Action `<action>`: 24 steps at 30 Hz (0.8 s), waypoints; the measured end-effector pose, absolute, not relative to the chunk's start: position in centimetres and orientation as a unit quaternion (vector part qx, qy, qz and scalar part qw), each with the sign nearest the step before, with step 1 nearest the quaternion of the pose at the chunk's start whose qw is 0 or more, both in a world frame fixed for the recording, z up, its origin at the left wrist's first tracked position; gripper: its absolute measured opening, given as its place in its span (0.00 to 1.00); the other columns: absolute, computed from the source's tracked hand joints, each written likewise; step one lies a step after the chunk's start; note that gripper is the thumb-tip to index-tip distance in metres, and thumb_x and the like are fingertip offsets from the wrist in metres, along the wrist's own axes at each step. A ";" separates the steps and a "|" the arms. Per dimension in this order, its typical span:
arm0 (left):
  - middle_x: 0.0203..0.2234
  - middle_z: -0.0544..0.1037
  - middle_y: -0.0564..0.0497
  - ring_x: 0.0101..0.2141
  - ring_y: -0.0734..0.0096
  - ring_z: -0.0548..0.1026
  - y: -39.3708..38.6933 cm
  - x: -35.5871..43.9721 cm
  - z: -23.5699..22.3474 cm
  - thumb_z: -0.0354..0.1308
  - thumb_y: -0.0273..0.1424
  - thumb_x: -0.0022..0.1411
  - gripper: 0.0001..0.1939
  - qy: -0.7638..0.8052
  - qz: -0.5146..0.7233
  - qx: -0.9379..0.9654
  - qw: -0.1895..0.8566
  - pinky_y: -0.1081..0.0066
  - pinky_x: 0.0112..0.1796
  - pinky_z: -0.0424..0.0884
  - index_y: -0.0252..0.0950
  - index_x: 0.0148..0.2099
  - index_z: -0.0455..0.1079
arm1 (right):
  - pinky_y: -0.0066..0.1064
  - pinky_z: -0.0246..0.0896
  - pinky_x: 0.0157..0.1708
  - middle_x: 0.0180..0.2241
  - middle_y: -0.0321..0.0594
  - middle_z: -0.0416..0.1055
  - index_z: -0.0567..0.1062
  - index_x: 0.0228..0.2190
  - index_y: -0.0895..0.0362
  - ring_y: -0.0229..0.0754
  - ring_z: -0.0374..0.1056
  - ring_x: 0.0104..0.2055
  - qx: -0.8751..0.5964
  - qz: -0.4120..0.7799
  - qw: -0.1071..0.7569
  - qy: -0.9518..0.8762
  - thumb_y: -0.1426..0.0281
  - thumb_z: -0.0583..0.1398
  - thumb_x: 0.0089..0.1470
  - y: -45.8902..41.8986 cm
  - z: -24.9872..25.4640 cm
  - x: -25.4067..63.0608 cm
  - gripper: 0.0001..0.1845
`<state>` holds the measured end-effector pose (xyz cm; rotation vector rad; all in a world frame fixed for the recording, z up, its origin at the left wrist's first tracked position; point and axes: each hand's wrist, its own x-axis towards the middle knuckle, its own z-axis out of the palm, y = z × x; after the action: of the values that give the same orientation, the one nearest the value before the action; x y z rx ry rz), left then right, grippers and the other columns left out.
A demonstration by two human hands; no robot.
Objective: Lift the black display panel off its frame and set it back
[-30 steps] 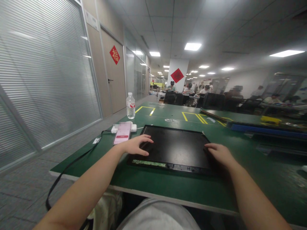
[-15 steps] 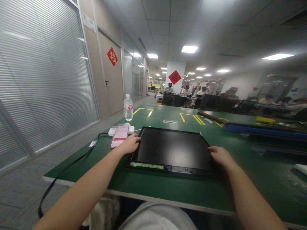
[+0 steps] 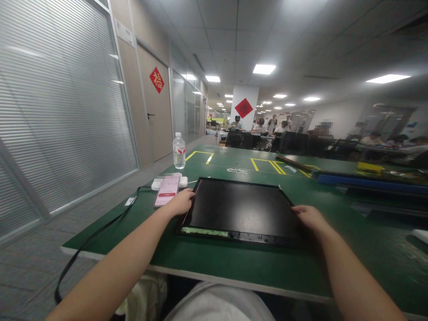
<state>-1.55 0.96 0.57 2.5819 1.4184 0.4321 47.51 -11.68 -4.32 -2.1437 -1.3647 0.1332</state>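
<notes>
A black flat display panel [image 3: 240,209] lies face up on the green table [image 3: 214,258] in front of me. Along its near edge runs a strip of green circuit board [image 3: 204,232], on the left half. My left hand [image 3: 182,201] grips the panel's left edge, fingers closed at the rim. On the opposite side, my right hand [image 3: 309,216] pinches the right edge, thumb and finger at the border; its other fingers are hidden below. Just left of my left hand lies a phone [image 3: 166,189] with a lit pinkish screen, leaning on a white power strip [image 3: 183,181].
A water bottle [image 3: 179,151] stands at the table's far left. Yellow tape marks [image 3: 256,165] lie beyond the panel. A long blue-edged piece [image 3: 364,179] rests at the right. A black cable [image 3: 100,229] hangs over the left edge. Several people sit far behind.
Almost nothing differs. Both hands stay at the panel's sides, and the panel lies in the same place.
</notes>
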 end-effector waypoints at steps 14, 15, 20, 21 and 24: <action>0.57 0.73 0.42 0.56 0.54 0.72 0.7 -1.5 0.6 0.47 0.23 0.56 0.25 0.479 0.142 0.862 0.079 0.63 0.60 0.64 0.34 0.53 0.77 | 0.31 0.69 0.35 0.35 0.46 0.81 0.84 0.34 0.57 0.46 0.77 0.36 -0.803 0.147 0.347 -0.462 0.77 0.57 0.38 -11.3 -4.4 48.2 0.21; 0.57 0.73 0.40 0.56 0.53 0.72 0.7 -1.4 0.6 0.47 0.22 0.56 0.25 0.479 0.141 0.862 0.084 0.63 0.60 0.63 0.33 0.52 0.77 | 0.31 0.69 0.33 0.34 0.46 0.81 0.84 0.34 0.57 0.46 0.77 0.34 -0.800 0.151 0.348 -0.464 0.77 0.57 0.38 -11.3 -4.4 48.3 0.21; 0.55 0.74 0.37 0.55 0.54 0.73 0.7 -1.2 0.5 0.47 0.22 0.58 0.24 0.480 0.140 0.862 0.081 0.63 0.58 0.64 0.30 0.52 0.76 | 0.33 0.69 0.37 0.38 0.47 0.81 0.84 0.36 0.58 0.46 0.77 0.37 -0.813 0.181 0.336 -0.439 0.79 0.56 0.37 -11.3 -4.1 48.4 0.24; 0.53 0.75 0.37 0.54 0.55 0.74 0.6 -1.2 0.5 0.47 0.21 0.58 0.24 0.484 0.139 0.861 0.075 0.62 0.57 0.66 0.31 0.53 0.76 | 0.33 0.69 0.39 0.38 0.46 0.80 0.84 0.36 0.58 0.47 0.77 0.38 -0.815 0.187 0.335 -0.434 0.79 0.56 0.37 -11.3 -4.1 48.4 0.24; 0.51 0.78 0.39 0.53 0.56 0.75 0.5 -1.2 0.4 0.47 0.21 0.59 0.24 0.488 0.130 0.861 0.064 0.63 0.55 0.68 0.32 0.54 0.75 | 0.34 0.69 0.40 0.37 0.46 0.81 0.84 0.37 0.57 0.48 0.76 0.38 -0.815 0.179 0.331 -0.440 0.77 0.56 0.39 -11.3 -4.3 48.3 0.23</action>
<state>-1.17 0.52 0.42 2.6006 1.4730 0.3915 48.35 -11.27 -4.26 -2.1304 -1.1512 0.4681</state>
